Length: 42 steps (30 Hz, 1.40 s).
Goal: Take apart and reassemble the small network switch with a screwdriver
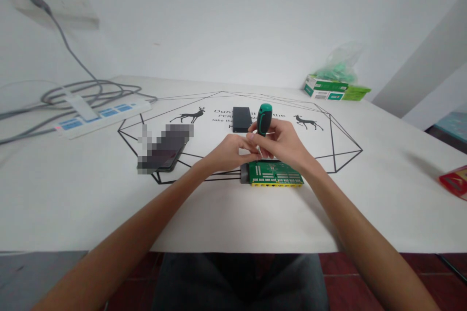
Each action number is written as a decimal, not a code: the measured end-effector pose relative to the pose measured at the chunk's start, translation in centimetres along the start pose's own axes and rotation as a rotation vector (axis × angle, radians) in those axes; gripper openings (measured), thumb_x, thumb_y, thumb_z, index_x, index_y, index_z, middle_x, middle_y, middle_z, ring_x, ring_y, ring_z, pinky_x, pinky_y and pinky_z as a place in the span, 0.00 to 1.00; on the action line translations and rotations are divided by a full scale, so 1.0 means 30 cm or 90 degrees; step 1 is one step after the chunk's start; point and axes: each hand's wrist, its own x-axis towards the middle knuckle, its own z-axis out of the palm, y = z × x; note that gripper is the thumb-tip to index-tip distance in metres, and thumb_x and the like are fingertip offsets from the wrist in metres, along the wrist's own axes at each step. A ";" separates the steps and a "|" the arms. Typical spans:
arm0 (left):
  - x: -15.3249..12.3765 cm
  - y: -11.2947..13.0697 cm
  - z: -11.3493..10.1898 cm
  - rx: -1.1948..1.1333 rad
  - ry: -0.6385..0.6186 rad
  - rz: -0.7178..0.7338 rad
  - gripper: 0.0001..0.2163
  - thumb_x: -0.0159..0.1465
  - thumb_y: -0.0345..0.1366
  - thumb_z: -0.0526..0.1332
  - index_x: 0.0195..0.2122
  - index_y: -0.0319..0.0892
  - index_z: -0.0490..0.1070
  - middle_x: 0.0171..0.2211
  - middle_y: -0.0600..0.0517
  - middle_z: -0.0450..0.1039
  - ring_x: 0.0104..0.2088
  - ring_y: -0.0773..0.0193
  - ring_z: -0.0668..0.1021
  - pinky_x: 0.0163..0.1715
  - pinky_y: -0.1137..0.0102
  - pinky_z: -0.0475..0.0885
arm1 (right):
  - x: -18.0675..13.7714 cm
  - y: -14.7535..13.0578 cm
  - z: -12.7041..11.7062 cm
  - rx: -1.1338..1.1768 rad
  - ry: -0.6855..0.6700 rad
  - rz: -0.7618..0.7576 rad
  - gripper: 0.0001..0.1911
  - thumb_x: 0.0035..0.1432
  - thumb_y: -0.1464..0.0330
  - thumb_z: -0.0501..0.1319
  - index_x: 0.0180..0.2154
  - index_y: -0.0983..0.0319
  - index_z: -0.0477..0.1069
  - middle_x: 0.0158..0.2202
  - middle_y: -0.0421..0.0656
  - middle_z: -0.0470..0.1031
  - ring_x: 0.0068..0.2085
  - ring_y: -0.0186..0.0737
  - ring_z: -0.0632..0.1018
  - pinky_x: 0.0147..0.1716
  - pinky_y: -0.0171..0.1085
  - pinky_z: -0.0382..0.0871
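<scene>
My right hand (282, 138) is wrapped round a screwdriver (264, 115) with a black and green handle, held upright with its shaft pointing down. Below it lies a green circuit board (279, 173) with a row of yellow connectors along its near edge and a grey piece at its left end. My left hand (233, 151) is closed beside the screwdriver's shaft, at the board's far left corner. Its fingertips are pinched together, and what they hold, if anything, is too small to tell. Just behind the hands rests a flat black box (241, 119).
A partly blurred phone (166, 150) lies to the left. Farther left are a white power strip (105, 115) and coiled grey cables (91, 88). Small green-and-white boxes (326, 88) with a plastic bag stand at the back right. A red packet (455, 182) sits at the right edge.
</scene>
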 end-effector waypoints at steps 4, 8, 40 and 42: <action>0.002 -0.001 0.005 -0.004 0.024 -0.024 0.05 0.59 0.37 0.67 0.32 0.42 0.82 0.32 0.50 0.83 0.37 0.62 0.82 0.42 0.69 0.75 | 0.002 -0.004 0.000 -0.004 0.011 0.003 0.15 0.53 0.58 0.67 0.35 0.63 0.72 0.24 0.38 0.72 0.19 0.31 0.70 0.17 0.34 0.61; 0.004 0.014 0.004 0.014 0.016 -0.020 0.06 0.59 0.38 0.67 0.32 0.43 0.82 0.33 0.51 0.83 0.36 0.62 0.82 0.42 0.69 0.74 | 0.003 -0.002 -0.004 0.000 0.003 -0.007 0.14 0.55 0.57 0.66 0.34 0.62 0.71 0.23 0.38 0.71 0.19 0.31 0.70 0.17 0.34 0.61; -0.001 -0.090 -0.064 0.393 0.070 -0.105 0.09 0.62 0.32 0.58 0.36 0.42 0.80 0.37 0.48 0.81 0.40 0.56 0.80 0.44 0.62 0.71 | 0.043 0.051 -0.097 -0.187 0.266 -0.118 0.15 0.56 0.55 0.65 0.31 0.61 0.71 0.22 0.38 0.70 0.18 0.32 0.68 0.19 0.35 0.61; -0.004 -0.108 -0.068 0.427 0.062 -0.133 0.11 0.62 0.32 0.57 0.39 0.41 0.80 0.38 0.47 0.81 0.41 0.55 0.80 0.44 0.61 0.71 | 0.046 0.063 -0.119 -0.279 0.278 -0.124 0.14 0.55 0.56 0.65 0.30 0.60 0.71 0.19 0.36 0.66 0.19 0.33 0.67 0.21 0.36 0.60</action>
